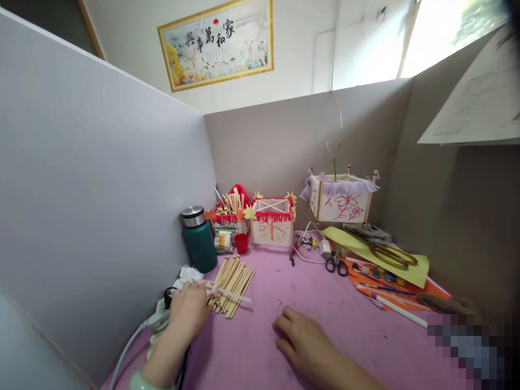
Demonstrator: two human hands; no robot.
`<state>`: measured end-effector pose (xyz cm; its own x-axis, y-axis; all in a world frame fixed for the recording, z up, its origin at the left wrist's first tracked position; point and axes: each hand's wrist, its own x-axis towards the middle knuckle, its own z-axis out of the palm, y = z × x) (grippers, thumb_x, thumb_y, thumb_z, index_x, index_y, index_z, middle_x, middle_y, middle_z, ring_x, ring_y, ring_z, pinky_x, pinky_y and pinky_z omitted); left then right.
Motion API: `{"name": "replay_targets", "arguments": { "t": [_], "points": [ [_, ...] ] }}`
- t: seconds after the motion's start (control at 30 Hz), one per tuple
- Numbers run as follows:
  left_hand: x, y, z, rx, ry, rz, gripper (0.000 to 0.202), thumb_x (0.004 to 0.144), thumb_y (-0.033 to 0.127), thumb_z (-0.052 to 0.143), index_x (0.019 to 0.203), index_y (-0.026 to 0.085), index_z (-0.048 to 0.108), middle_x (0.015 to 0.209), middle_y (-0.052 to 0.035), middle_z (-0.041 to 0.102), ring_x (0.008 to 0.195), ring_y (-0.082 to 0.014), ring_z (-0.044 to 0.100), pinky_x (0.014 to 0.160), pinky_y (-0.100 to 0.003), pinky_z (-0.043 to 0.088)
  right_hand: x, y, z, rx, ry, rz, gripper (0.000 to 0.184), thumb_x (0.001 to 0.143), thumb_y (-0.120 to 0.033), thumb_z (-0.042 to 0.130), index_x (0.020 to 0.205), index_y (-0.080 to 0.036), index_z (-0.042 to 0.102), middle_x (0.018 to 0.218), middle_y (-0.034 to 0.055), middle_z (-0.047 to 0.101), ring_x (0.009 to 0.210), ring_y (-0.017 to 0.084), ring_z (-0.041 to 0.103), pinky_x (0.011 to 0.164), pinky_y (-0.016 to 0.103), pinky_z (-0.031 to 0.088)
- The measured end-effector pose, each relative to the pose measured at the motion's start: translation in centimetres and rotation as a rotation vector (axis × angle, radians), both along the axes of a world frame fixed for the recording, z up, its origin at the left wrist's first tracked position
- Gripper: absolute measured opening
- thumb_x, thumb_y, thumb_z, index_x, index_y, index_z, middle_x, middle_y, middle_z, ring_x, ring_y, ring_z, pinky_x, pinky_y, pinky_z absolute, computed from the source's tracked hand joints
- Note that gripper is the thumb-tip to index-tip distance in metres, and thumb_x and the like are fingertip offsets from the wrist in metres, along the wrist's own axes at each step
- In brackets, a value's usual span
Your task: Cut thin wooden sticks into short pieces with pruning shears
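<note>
"Gripping anything, left hand (190, 306)?"
"Yes: pink glue gun (210, 289), seven o'clock from view centre; bamboo sticks (236, 280) at its three o'clock."
"Right hand (303, 337)?"
"Released, fingers loosely bent on purple tabletop (252, 355)."

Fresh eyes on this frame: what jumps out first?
Probably the white box-shaped craft with purple fringe and red flower drawings at the back right, and the white, red-fringed box at the back centre. Next, the gold-framed picture with black characters, on the wall above. Nearer, at the left of the mauve tabletop, the left hand holds a pale pink tool beside tan wooden sticks.
</note>
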<state>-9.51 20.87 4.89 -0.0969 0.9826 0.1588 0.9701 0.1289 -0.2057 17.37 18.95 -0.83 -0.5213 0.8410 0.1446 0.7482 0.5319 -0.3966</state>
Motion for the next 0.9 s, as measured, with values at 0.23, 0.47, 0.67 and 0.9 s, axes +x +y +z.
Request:
{"name": "replay_targets", "arguments": {
  "t": [0.23,0.47,0.67,0.9],
  "points": [
    [-0.4,-1.3,-2.2,0.062,-0.013,0.099,0.034,0.086,0.032,0.042,0.100,0.010,0.064,0.090,-0.0171,0.069,0.092,-0.0325,0.060,0.075,-0.042,0.039,-0.1,0.2,-0.6,0.020,0.006,0.007,0.011,0.083,-0.023,0.048,0.086,-0.022,0.058,0.093,0.0020,0.056,0.081,0.014,0.055,0.070,0.023,0.036],
    [-0.4,-1.9,-2.3,0.200,-0.046,0.120,0.031,0.088,0.028,0.038,0.104,0.013,0.061,0.086,-0.0154,0.068,0.088,-0.0307,0.061,0.073,-0.039,0.038,0.0,0.0,-0.6,0.026,0.012,0.002,0.011,0.084,-0.023,0.047,0.088,-0.023,0.058,0.096,0.0018,0.056,0.082,0.015,0.055,0.070,0.024,0.036],
    [-1.1,-3.5,-1.1,0.290,-0.481,-0.007,0.029,0.086,0.040,0.042,0.101,0.019,0.057,0.096,-0.0093,0.067,0.090,-0.0242,0.061,0.077,-0.033,0.043,0.0,0.0,-0.7,0.027,0.002,0.002,0.012,0.085,-0.025,0.047,0.088,-0.023,0.058,0.095,0.0019,0.056,0.082,0.014,0.055,0.071,0.024,0.036],
    [-4.4,-4.9,2.6,0.408,-0.516,0.126,0.036,0.084,0.050,0.041,0.097,0.022,0.059,0.094,-0.0062,0.067,0.086,-0.0234,0.061,0.073,-0.031,0.043,-0.1,-0.2,-0.5,0.036,-0.011,0.004,0.012,0.085,-0.024,0.046,0.089,-0.022,0.057,0.094,0.0022,0.056,0.083,0.015,0.054,0.071,0.024,0.036]
  ]
}}
